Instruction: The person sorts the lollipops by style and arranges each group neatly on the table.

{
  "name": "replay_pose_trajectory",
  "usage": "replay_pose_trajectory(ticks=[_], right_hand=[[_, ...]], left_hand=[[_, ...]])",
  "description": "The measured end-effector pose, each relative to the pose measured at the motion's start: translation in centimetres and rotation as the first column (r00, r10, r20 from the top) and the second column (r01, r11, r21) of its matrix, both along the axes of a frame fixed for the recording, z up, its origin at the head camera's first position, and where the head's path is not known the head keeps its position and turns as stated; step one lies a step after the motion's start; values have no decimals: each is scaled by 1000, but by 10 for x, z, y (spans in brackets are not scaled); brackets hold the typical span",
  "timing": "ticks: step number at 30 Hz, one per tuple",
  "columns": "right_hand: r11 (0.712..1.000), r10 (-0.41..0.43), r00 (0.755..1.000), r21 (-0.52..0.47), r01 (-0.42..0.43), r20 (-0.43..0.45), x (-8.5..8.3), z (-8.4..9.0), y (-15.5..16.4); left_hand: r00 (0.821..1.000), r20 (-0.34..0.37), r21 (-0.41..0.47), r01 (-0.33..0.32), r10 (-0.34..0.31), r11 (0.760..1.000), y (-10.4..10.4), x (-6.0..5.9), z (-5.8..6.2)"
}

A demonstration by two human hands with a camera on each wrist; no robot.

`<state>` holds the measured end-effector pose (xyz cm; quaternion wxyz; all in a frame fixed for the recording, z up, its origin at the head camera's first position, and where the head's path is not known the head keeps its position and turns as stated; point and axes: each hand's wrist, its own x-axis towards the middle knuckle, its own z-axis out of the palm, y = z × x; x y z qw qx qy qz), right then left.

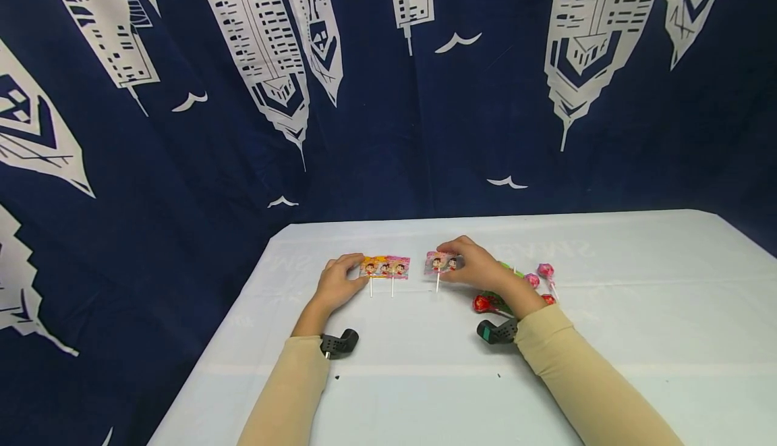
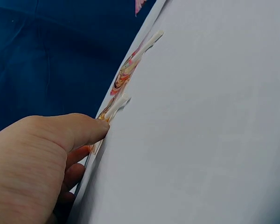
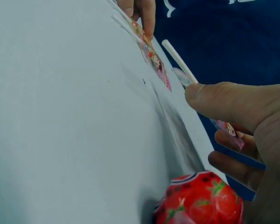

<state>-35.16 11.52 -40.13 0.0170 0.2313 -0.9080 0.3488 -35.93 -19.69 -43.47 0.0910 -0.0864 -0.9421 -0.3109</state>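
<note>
My left hand (image 1: 336,286) pinches the left end of a lollipop in an orange wrapper (image 1: 370,266), low over the white table. Right beside it lies a lollipop in a pink wrapper (image 1: 399,267), both white sticks pointing toward me. In the left wrist view, the thumb (image 2: 91,129) is on the orange wrapper near its stick (image 2: 117,105). A short gap to the right, my right hand (image 1: 482,272) grips another pink-wrapped lollipop (image 1: 435,262) between thumb and fingers. The right wrist view shows its stick (image 3: 178,59) rising past the thumb, above the table.
Under and beside the right forearm lie several more lollipops: a red one (image 1: 482,303), pink ones (image 1: 545,270) and partly hidden green wrapping (image 1: 502,303). A strawberry-patterned red wrapper (image 3: 200,198) looms close in the right wrist view. Dark blue printed cloth (image 1: 388,129) hangs behind the table (image 1: 413,392).
</note>
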Motion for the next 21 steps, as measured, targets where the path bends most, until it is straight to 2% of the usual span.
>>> replay_pose_trajectory(ticks=[9, 16, 21], right_hand=[[998, 33, 999, 50, -34, 17, 2, -3, -6], [979, -13, 1000, 202, 17, -22, 5, -5, -14], [972, -28, 1000, 234, 27, 3, 1, -5, -15]], left_hand=[[1000, -1, 0, 1, -1, 1000, 0, -1, -1], [1000, -6, -4, 3, -3, 1000, -1, -2, -2], [1000, -1, 1, 5, -5, 1000, 0, -1, -1]])
